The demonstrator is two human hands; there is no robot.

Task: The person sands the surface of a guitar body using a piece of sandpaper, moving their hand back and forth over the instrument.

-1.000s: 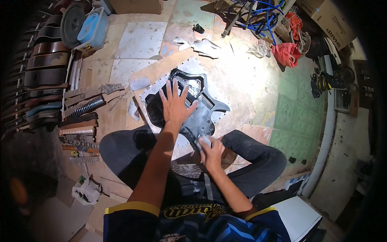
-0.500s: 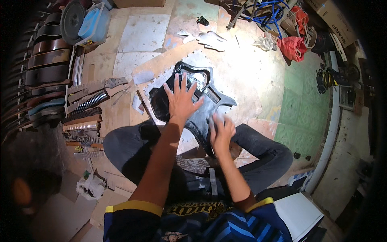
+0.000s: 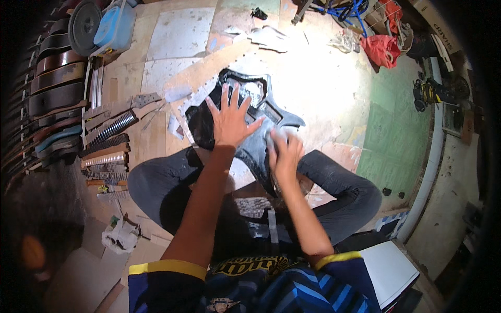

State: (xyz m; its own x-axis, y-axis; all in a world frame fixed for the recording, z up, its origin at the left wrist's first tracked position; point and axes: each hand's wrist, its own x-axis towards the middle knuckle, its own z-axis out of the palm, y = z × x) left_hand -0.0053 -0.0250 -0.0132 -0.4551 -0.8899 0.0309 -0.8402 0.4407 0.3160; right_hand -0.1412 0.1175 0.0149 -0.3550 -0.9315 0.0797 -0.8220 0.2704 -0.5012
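A glossy black electric guitar body (image 3: 201, 128) with pointed horns and cut-out cavities lies on the floor between my bent legs. My left hand (image 3: 231, 124) is laid over its upper left part, fingers spread, holding nothing. Against the lower right part of the body, my right hand (image 3: 286, 152) is closed, with the fingertips pressed on the black surface. A small greyish patch shows at those fingers, but motion blur hides what it is.
Wooden combs and toothed blocks, with a guitar neck (image 3: 143, 100), lie at the left beside a rack of guitar bodies (image 3: 60, 83). A blue-lidded tub (image 3: 108, 31) stands at the back left. Far right are a red bag (image 3: 380, 51) and tangled blue tubing (image 3: 355, 9).
My right hand has shifted a little upward along the guitar body, still closed. The left hand stays spread on it. The whole view has tilted slightly.
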